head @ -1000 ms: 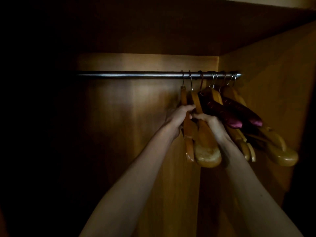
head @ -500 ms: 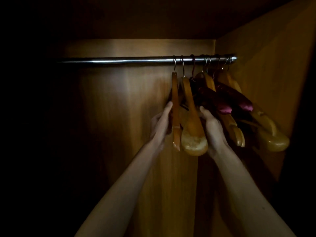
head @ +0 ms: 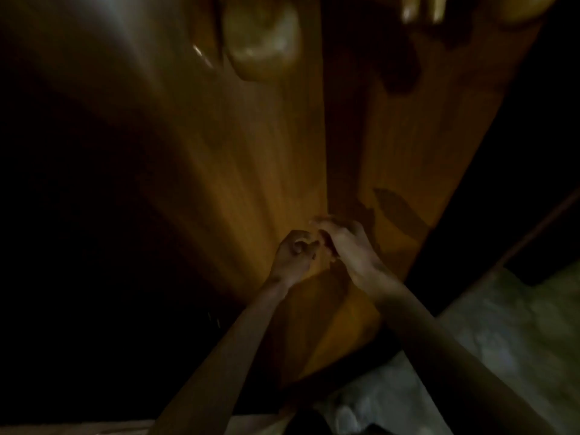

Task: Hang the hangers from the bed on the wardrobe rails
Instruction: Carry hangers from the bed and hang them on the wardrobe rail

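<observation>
Both hands, the left hand [head: 295, 255] and right hand [head: 348, 243], have dropped away from the hangers [head: 260, 42] above, fingers loosely curled and holding nothing, so that batch looks hung.

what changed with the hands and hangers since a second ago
Both hands let go of the hangers and dropped low: left hand and right hand now hang empty, close together. The view tilted down, rail out of frame. The hangers still hang above.

The wardrobe back panel [head: 251, 183] is smooth, grained wood; the hanger ends [head: 262, 42] look glossy lacquered wood.
</observation>
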Tool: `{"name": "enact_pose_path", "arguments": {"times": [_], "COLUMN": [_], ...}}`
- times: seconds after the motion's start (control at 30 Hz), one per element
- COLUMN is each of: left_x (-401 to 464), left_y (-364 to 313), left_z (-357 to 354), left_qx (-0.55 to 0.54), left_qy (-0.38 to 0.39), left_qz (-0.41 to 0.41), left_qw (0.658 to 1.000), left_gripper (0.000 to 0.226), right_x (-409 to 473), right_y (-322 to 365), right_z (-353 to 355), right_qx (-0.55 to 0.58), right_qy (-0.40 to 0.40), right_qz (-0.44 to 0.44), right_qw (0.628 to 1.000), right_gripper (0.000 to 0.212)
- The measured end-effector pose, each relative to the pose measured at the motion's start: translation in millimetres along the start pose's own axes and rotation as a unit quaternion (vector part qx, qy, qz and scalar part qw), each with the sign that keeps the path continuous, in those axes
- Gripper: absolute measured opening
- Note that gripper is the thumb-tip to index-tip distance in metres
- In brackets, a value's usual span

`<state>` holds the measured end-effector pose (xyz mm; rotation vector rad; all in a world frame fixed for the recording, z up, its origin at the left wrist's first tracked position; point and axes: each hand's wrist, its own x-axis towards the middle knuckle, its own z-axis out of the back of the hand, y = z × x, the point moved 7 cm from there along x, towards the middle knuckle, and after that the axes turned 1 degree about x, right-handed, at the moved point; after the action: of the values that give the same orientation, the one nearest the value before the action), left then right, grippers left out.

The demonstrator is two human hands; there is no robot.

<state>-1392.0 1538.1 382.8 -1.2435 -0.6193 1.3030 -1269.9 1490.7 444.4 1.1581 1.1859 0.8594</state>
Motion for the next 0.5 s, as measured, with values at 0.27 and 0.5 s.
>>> {"name": "enact_pose_path", "arguments": {"times": [0.27, 0.5], "left_x": [0.0, -27.7], "left_y": [192.3, 287.9], "left_z": [-99.2, -118.0], "left_qx": [0.216, 0.346], "left_qy": [0.269, 0.345], "left_qz": [0.157, 0.183], "left_qw": [0.925, 0.853], "left_gripper": [0.017, 0.015], "right_x": [-28.2, -105.5], "right_y": [-217.4, -346.0], "right_z": [42.2, 51.2], "right_qx": [-0.060, 0.002], "right_qy": [-0.031, -0.088], "right_qz": [-0.267, -0.405], "right_qw": [0.961, 0.910], "right_gripper": [0.024, 0.028]}}
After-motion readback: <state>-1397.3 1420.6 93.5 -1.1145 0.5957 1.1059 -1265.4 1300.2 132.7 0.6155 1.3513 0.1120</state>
